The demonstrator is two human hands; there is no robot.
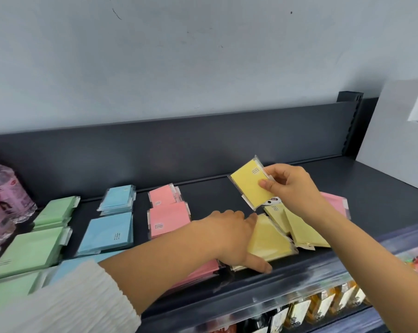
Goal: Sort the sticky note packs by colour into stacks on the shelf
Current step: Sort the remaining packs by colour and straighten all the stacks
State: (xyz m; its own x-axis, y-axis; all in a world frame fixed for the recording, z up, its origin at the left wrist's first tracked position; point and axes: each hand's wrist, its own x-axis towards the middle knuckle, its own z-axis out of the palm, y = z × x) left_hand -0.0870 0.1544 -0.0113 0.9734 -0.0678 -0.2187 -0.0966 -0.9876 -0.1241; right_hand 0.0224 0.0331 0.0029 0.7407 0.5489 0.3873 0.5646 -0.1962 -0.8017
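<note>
Bottles [3,195] far left, not in play. Green stacks [30,251], blue stacks [107,233] and pink stacks [169,219] sit in rows on the shelf [383,188], mostly squared.

Risk 1: the left forearm crosses low over the front blue and pink packs, so a sleeve or wrist drag could skew them.

Left hand [234,239] lies on the near yellow pack [270,239], fingers spread and fairly straight, thumb out along the front; no clear grip.

Risk 2: that pack is close to the front lip [323,280]. A push in slick wrap could slide it off the edge.

Loose yellow packs [299,227] beside it overlap at angles, not a stack yet; stacking on them as they lie would likely topple or fan out.

Right hand [292,186] holds a lifted yellow pack [248,186] above the pile, thumb and fingertips pinching one edge.

Risk 3: an edge pinch on film wrap may let it swing or slip.

Stray pink pack [335,200] lies behind the right wrist, apart from its colour; easy to miss or knock.
</note>
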